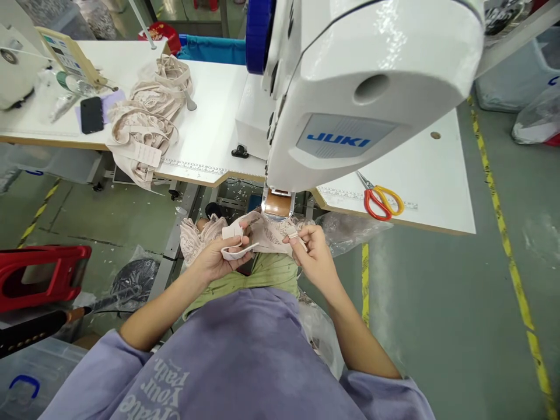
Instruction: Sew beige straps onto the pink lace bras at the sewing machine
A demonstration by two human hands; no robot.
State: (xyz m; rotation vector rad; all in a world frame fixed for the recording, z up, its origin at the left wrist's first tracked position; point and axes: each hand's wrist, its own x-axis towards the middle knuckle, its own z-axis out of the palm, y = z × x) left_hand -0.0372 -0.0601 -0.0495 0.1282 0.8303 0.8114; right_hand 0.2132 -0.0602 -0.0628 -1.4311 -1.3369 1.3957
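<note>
A beige lace bra [272, 233] lies over my lap, just below the head of a white JUKI sewing machine [376, 87]. My left hand [223, 255] is closed on a looped strap [240, 253] of it, with the flat band curling out between the fingers. My right hand [314, 252] pinches a small pale end piece [291, 232] of the bra between thumb and forefinger. More lace [196, 238] bunches beyond my left wrist. The machine's needle area is hidden behind the head and its amber guard [278, 204].
A heap of similar beige lace garments [146, 111] rests on the left worktop, partly over its edge. Red-and-yellow scissors [381, 201] lie on the right worktop. A phone [91, 115] and control panel [65, 55] are farther left. A red stool [41, 277] stands at left.
</note>
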